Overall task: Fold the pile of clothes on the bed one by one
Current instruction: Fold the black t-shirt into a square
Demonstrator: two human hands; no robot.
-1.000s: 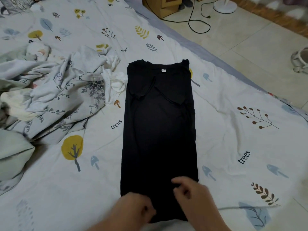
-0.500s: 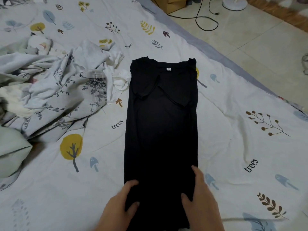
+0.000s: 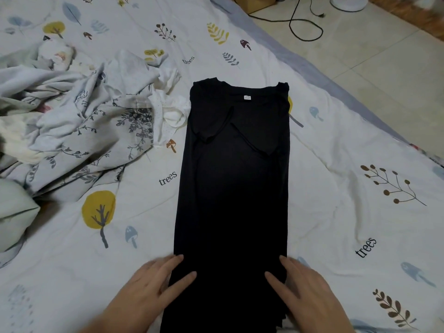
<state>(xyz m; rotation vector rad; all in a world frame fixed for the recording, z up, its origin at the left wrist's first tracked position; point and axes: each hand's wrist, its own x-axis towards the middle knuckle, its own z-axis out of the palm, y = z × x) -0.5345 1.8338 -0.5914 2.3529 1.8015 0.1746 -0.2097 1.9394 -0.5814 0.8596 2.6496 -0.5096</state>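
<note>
A black shirt lies flat on the bed, folded lengthwise into a long narrow strip, collar and white label at the far end, sleeves tucked over its front. My left hand rests flat on the shirt's near left edge with straight fingers. My right hand lies flat on the near right edge, fingers spread. A pile of unfolded clothes, pale floral and white fabrics, sits crumpled to the left of the shirt.
The bed sheet is white with tree and mushroom prints. A pale green pillow lies at the left edge. Beyond the bed's right edge is tiled floor with a black cable, a cardboard box and a fan base.
My hands moved apart from the middle of the hem to the shirt's two side edges, and their fingers straightened out flat. The camera moved closer.
</note>
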